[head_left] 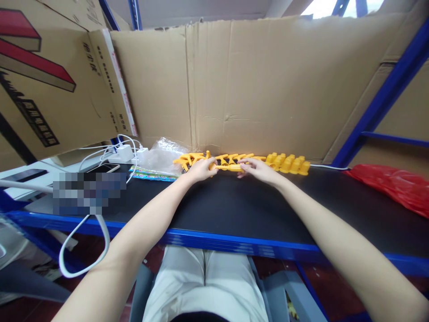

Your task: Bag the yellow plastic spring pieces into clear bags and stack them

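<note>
My left hand [200, 170] is closed on the left end of a slim yellow plastic piece [231, 167], held level just above the black shelf top [234, 205]. From the other side, my right hand [257, 170] has its fingers curled around the right end of the same piece. Branching yellow plastic parts [191, 157] lie in a row behind my left hand. Similar forked yellow parts [234, 158] show beyond the held piece. Right of my right hand stand several yellow cup-shaped parts [291, 164] in close rows. My fingers hide both ends of the held piece.
A clear plastic bag [164, 154] lies on a colourful packet [154, 173] at the left. White chargers [124, 153] and cables, plus a phone [103, 168], sit further left. A red plastic bag [392, 185] lies at the right. Cardboard [268, 89] walls the back.
</note>
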`<state>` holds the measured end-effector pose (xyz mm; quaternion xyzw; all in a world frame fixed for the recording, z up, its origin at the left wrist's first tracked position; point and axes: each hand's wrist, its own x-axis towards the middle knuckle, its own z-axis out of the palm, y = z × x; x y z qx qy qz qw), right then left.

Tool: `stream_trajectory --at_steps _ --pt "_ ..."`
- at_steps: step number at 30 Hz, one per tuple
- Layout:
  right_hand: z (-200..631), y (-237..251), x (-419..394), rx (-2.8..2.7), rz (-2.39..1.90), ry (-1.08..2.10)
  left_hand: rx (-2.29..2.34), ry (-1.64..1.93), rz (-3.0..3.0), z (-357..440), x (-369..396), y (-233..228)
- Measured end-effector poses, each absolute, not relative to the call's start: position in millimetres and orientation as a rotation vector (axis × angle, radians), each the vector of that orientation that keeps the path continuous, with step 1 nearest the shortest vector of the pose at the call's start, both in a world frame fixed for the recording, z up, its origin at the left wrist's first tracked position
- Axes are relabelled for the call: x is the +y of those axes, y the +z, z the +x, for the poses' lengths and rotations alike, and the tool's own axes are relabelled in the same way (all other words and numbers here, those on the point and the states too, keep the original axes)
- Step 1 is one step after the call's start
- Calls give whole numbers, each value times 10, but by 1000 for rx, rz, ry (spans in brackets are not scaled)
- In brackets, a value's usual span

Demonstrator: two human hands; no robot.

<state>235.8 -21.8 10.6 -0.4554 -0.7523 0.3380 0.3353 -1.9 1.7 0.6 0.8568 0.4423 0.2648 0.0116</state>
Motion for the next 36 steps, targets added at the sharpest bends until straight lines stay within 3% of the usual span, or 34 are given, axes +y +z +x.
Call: stream_trajectory --at_steps 15,22,36 --pt "2386 159 -237 -1943 -1179 978 1460 899 2690 12 3 15" --pt "2348 166 -242 -1864 -1382 902 1465 889 2658 48 -28 22" --pt "2389 164 -238 -1926 -1231 827 1514 889 2704 32 -7 9"
